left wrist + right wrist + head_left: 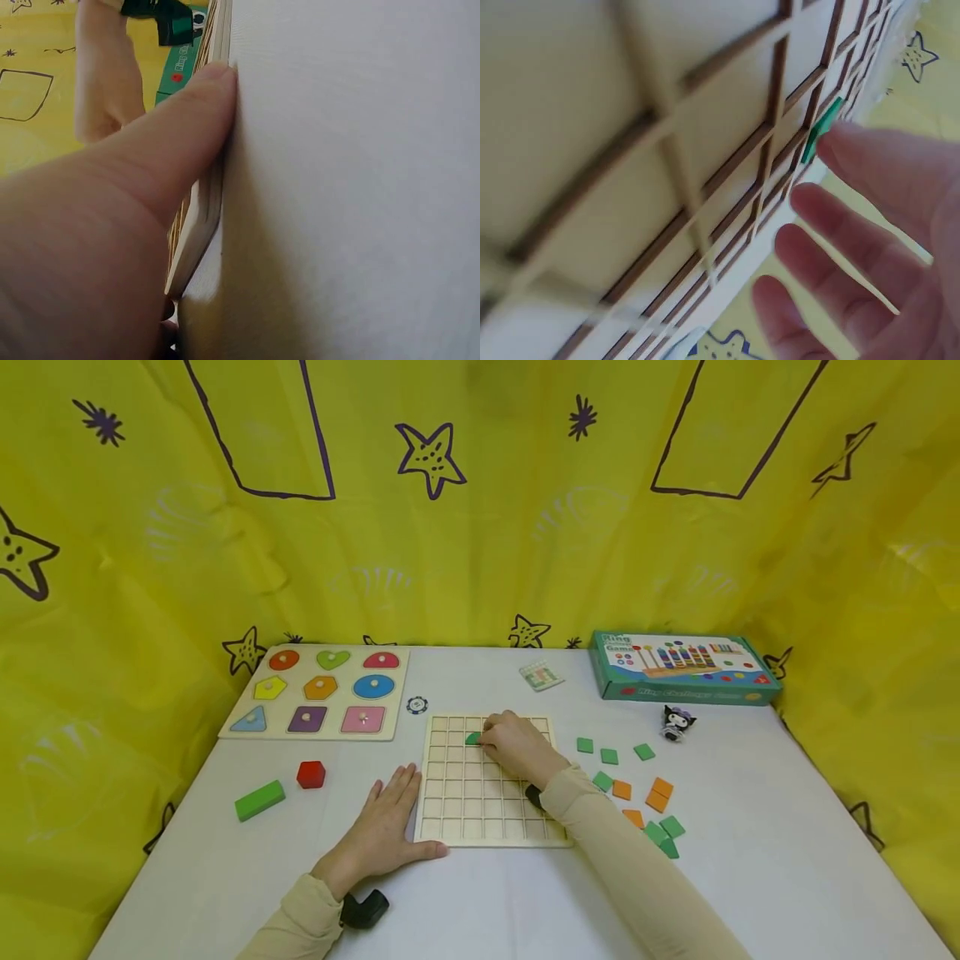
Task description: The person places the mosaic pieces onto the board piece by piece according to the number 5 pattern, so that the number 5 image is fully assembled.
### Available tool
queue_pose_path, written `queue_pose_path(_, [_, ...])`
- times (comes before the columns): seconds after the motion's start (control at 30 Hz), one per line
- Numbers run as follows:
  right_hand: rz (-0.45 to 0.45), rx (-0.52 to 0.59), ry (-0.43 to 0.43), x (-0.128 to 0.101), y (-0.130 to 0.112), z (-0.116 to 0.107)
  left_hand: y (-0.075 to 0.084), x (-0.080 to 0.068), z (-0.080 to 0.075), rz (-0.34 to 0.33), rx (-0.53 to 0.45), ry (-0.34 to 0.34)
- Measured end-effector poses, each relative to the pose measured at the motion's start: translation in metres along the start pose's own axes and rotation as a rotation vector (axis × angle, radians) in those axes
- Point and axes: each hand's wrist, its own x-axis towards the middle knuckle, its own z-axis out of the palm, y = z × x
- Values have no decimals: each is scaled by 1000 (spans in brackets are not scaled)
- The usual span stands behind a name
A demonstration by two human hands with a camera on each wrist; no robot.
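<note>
A wooden grid board (472,835) lies on the white table in the middle of the head view. My right hand (517,745) is over its far part and pinches a small green tile (472,738) at the fingertips. In the right wrist view the green tile (822,131) stands tilted at the grid's ridges, by the tip of the thumb, with the other fingers spread apart. My left hand (386,822) lies flat at the board's left side, fingers straight along that edge. Its thumb (202,97) touches the near edge of the board.
Loose green tiles (609,757) and orange tiles (622,789) lie right of the board. Behind them are a figurine (676,724) and a game box (686,685). A shape puzzle (281,718), red block (311,774), green block (259,800), poker chip (417,705) and patterned card (542,676) lie around.
</note>
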Motion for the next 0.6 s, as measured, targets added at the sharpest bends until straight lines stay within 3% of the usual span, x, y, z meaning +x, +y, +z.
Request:
queue_pose_path(0.07, [2,36,6,-11,5,-2,0,-1,0,-9,-4,-5])
queue_pose_path(0.2, [99,102,26,-38,25,-12,0,-2,1,-13,-4,-7])
queue_pose_path(0.37, [244,70,50,-75,66,-25,0,0,2,-1,2,5])
queue_pose_path(0.5, [361,65,-1,-98,91,-29,0,0,2,-1,6,4])
queue_pose_path(0.6, [399,92,-42,-108,100,-30,-1,0,2,-9,15,0])
